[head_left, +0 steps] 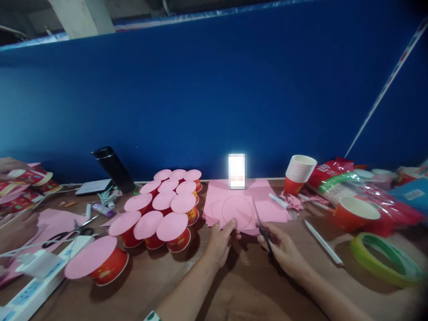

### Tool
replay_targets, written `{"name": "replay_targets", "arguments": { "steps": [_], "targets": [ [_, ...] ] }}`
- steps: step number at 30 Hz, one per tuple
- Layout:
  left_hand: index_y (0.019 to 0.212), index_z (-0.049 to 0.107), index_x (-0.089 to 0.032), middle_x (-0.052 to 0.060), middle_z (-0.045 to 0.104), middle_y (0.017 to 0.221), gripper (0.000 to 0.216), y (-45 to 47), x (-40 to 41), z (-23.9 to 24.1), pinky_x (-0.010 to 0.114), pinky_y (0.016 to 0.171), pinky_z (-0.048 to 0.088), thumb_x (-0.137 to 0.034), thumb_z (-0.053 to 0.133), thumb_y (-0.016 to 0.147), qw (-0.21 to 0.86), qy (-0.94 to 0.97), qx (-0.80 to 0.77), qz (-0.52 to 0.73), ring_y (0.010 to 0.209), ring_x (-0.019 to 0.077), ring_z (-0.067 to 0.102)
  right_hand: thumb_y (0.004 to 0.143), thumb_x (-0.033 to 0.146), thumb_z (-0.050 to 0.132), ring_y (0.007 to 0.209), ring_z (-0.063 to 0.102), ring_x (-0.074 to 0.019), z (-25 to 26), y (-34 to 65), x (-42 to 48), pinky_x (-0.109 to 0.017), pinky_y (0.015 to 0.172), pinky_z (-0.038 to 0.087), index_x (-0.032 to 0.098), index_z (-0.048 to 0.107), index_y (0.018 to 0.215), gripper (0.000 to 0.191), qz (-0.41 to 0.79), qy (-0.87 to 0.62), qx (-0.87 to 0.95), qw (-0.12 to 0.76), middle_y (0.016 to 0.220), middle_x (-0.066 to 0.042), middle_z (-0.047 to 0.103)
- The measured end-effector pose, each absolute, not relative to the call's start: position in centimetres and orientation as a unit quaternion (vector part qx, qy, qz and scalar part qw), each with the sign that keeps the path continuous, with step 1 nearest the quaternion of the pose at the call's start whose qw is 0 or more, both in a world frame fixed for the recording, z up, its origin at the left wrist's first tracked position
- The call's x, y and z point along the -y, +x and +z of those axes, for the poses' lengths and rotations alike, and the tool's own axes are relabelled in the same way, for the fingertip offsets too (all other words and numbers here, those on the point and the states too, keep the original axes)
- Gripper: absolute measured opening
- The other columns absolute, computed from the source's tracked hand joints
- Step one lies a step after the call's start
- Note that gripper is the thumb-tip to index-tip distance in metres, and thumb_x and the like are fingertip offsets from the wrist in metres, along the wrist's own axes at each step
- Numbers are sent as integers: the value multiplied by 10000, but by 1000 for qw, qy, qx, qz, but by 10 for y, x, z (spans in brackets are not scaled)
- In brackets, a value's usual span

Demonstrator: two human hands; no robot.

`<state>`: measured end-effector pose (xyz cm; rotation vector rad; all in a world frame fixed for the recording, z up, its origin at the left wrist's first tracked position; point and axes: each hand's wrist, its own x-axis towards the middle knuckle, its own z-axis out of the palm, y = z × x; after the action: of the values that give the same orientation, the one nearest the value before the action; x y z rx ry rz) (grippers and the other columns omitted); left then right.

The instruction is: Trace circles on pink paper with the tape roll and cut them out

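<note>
My left hand (223,238) pinches the near edge of a piece of pink paper (236,210), thumb on top. Round outlines are drawn on this paper, a larger one at the right and part of a smaller one at the left. In my right hand (284,249) is a pair of dark-handled scissors (264,234), blades pointing away from me along the paper's right side. Whether the blades touch the paper I cannot tell. Beneath it lie more pink sheets (210,191).
Red paper cups (180,240) topped with pink discs stand at left. At right are stacked cups (300,171), a white pen (323,243), green tape (384,258) and a red bag (334,178). A power strip (43,276) and another person's hand (20,236) are far left.
</note>
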<state>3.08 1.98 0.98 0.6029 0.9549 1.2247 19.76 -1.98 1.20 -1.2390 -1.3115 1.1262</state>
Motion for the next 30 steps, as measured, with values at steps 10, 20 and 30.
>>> {"name": "replay_targets", "arguments": {
  "steps": [10, 20, 30],
  "targets": [
    [706, 525, -134, -16, 568, 582, 347, 32, -19, 12, 172, 482, 465, -323, 791, 587, 674, 262, -425, 545, 530, 76, 545, 659, 352, 730, 640, 524, -136, 8, 199, 18, -221, 553, 442, 197, 657, 1065, 441, 478, -508, 528, 485, 730, -13, 616],
    [748, 497, -145, -15, 572, 590, 330, 32, -19, 10, 175, 487, 481, -287, 770, 630, 667, 265, -437, 542, 544, 81, 556, 673, 331, 726, 698, 549, -154, 4, 201, 18, -240, 599, 467, 206, 653, 1073, 425, 483, -504, 525, 488, 772, -19, 628],
    [744, 496, -140, -8, 570, 595, 304, 31, -20, 10, 172, 487, 482, -267, 755, 651, 668, 265, -442, 536, 539, 78, 552, 690, 375, 706, 656, 543, -137, 0, 201, 16, -219, 569, 453, 182, 633, 1073, 435, 479, -510, 532, 477, 724, -8, 604]
  ]
}}
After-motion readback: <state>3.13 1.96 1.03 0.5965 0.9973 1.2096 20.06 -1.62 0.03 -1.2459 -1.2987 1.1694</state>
